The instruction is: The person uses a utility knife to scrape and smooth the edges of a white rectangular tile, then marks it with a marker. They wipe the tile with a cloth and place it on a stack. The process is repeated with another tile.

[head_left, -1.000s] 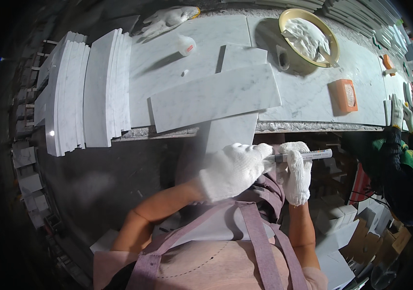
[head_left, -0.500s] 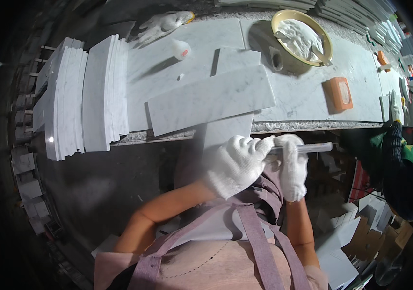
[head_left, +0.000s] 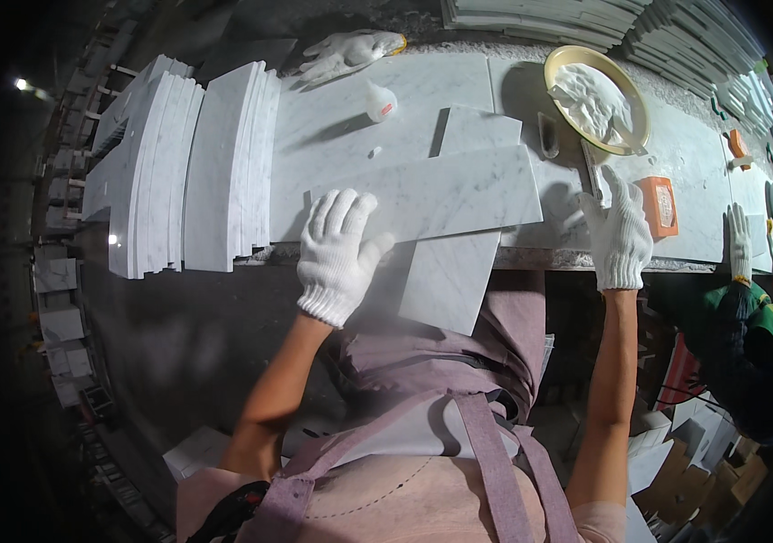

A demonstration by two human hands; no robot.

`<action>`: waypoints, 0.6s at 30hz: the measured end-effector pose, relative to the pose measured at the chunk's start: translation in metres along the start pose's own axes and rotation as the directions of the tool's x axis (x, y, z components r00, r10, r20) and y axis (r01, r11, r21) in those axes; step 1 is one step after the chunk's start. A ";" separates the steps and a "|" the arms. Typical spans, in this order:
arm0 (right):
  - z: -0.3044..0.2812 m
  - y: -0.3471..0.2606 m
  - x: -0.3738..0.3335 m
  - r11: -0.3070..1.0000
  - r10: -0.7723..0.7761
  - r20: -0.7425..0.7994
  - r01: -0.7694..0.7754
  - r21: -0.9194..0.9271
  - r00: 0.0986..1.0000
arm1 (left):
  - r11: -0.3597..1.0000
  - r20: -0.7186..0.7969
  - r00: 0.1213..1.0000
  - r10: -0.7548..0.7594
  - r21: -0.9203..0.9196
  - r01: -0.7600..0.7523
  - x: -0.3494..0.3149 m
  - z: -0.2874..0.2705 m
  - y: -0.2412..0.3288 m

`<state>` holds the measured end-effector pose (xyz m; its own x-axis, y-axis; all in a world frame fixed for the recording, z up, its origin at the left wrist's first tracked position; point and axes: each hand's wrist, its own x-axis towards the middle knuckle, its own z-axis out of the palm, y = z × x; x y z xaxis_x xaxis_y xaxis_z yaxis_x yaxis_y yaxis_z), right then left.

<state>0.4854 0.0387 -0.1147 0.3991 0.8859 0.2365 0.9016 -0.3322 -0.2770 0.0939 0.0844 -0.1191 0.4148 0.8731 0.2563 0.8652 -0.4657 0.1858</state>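
Observation:
My left hand (head_left: 343,253), in a white knit glove, is open with its fingers stretched over the left end of a long pale marble strip (head_left: 459,192). The strip lies crosswise over another marble strip (head_left: 450,281), whose near end juts past the bench edge toward my apron. At the right, my gloved right hand (head_left: 621,231) is open, thumb and fingers apart. A slim grey stick-like tool (head_left: 592,167) lies on the bench by its fingertips; its exact kind is unclear. An orange block (head_left: 659,206) stands just right of that hand.
A yellow basin (head_left: 644,100) with white material sits at the back, beside a small clear piece (head_left: 548,136). A white squeeze bottle (head_left: 381,101) and spare glove (head_left: 350,56) lie farther left. Marble strips (head_left: 232,163) stand stacked at left. A co-worker's gloved hand (head_left: 739,240) rests at far right.
My hands have parted from in front of my apron. The left went to the marble strip; the right reached forward and let go of the slim tool on the bench. The view shifted slightly.

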 end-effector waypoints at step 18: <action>-0.002 -0.056 -0.100 0.297 0.152 0.478 -0.501 0.813 0.865 | 0.993 0.498 0.859 0.118 -0.062 -0.100 0.103 -0.006 0.019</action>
<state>0.3956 -0.0318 -0.1208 0.4025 0.8709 -0.2821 -0.0675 -0.2792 -0.9579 0.1517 0.1646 -0.0829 0.5984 0.7673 -0.2304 0.8002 -0.5586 0.2181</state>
